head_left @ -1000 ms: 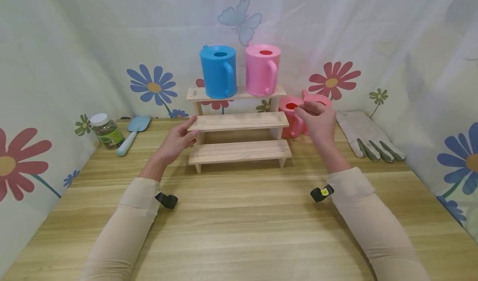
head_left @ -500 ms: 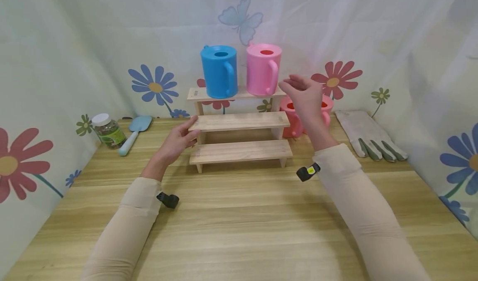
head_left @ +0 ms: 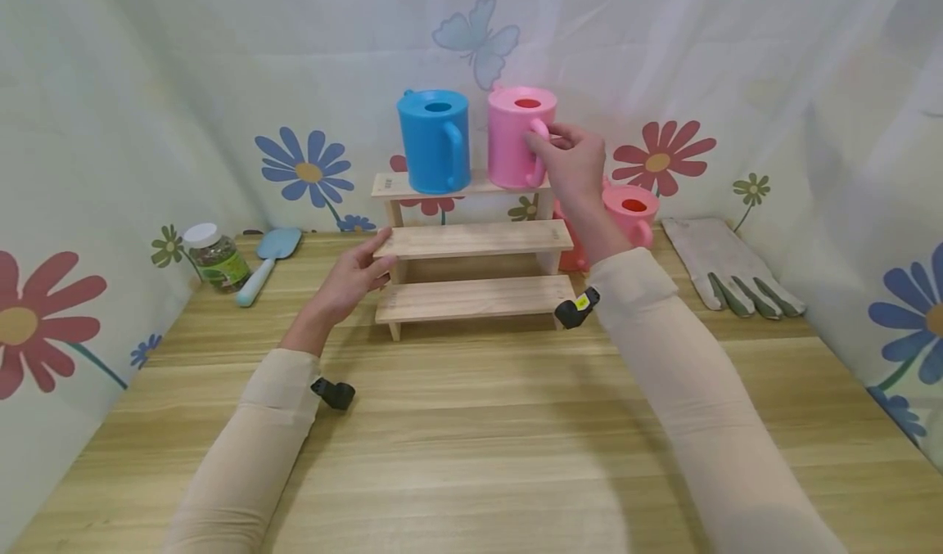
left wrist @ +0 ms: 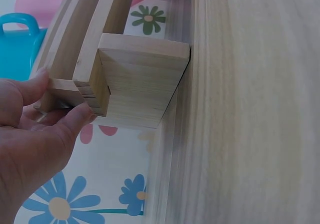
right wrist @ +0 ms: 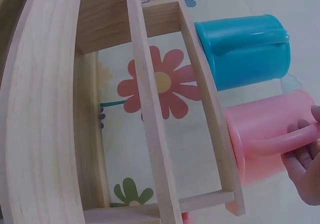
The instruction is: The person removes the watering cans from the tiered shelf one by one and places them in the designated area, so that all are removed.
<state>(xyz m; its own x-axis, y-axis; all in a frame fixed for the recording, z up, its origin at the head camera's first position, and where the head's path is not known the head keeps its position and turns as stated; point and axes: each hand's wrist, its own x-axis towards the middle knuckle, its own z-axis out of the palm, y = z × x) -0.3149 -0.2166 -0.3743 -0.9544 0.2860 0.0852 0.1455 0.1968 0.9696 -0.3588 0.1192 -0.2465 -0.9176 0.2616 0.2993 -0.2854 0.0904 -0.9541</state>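
A: How are the arms placed?
B: The right arm (head_left: pixel 685 382) stretches forward and up above the bench (head_left: pixel 442 431). Its right hand (head_left: pixel 575 165) is at the pink jug (head_left: pixel 507 149), and the fingers pinch the curved handle (right wrist: pixel 285 141), with the thumb on the near side.
A: And the left hand (head_left: pixel 349 280)?
B: It is lower, at the left end of the wooden stand (head_left: pixel 479 239). Its fingers and thumb pinch the end of the middle board.
A: Where is the pink jug exactly?
B: It stands upright on the top board, just beside the blue jug (head_left: pixel 427 149).
A: What materials do you see?
B: Both jugs look like smooth plastic, rounded, each with a round hole in the top. The boards are pale wood, flat, with fine grain.
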